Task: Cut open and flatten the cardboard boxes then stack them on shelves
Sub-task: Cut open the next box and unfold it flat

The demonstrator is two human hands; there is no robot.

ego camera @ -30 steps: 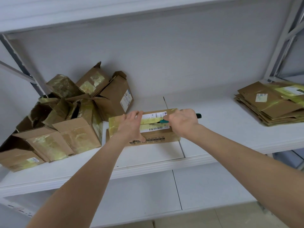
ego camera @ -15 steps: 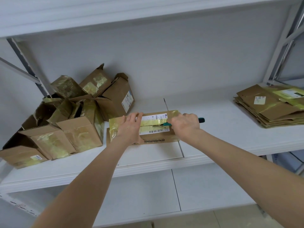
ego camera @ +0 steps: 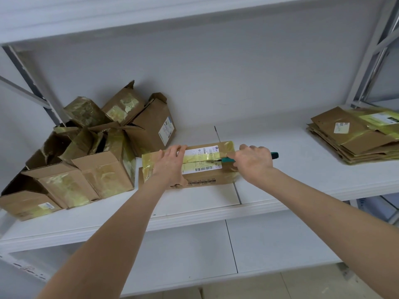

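Below the taped box, nearest the camera, a white lower shelf (ego camera: 183,251) runs across the view, and two bare forearms reach up over it.

At the front of the middle shelf (ego camera: 194,201) stands the taped box (ego camera: 203,180) itself, closed, its long side facing the camera, with yellowish tape and a white barcode label (ego camera: 205,154) across its top. The left hand (ego camera: 169,167) lies palm-down on the left part of that top, fingers stretched flat toward the far edge, pressing rather than clasping. The right hand (ego camera: 253,164) sits at the box's right end with its fingers curled tightly round a teal cutter (ego camera: 274,155). The cutter's rear end sticks out to the right of the fist, while its front end points left and meets the tape seam along the box top.

Just left of the box, touching or nearly touching it, is a jumbled pile of opened boxes (ego camera: 103,169), flaps up and taped faces crumpled, some leaning on each other. Well to the right of the box, on the same shelf, flattened cardboard sheets (ego camera: 356,137) lie in a low stack.

Behind the box rises a plain pale back wall (ego camera: 216,83), with a metal upright (ego camera: 371,50) at the far right. Above it all spans the white upper shelf (ego camera: 172,14).
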